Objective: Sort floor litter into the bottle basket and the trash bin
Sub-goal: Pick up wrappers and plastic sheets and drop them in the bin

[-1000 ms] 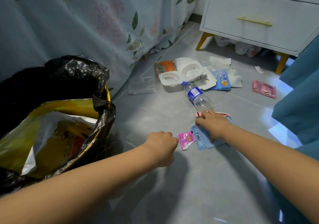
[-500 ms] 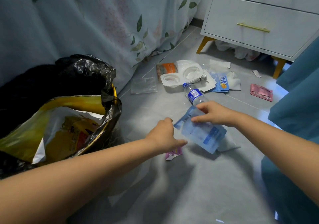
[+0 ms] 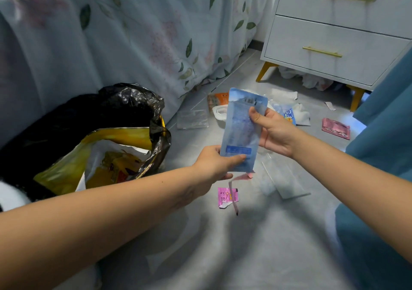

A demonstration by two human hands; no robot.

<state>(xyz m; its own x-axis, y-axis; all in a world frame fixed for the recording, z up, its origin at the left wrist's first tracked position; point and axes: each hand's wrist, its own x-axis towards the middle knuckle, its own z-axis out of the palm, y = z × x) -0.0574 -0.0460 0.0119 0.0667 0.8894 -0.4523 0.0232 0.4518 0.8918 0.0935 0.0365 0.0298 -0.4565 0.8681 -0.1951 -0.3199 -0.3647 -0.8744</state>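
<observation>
Grey floor (image 3: pixel 200 256) strewn with wrappers; both hands (image 3: pixel 214 164) (image 3: pixel 275 133) pinch a blue packet (image 3: pixel 242 131).

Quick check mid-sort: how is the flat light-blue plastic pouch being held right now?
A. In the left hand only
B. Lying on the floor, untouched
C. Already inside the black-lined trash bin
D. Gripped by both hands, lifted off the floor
D: the left hand pinches the bottom edge of the flat light-blue plastic pouch and the right hand grips its right side, above the grey floor.

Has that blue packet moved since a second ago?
Yes. The blue packet has been lifted off the floor, now held upright by both hands above the pink wrapper.
</observation>
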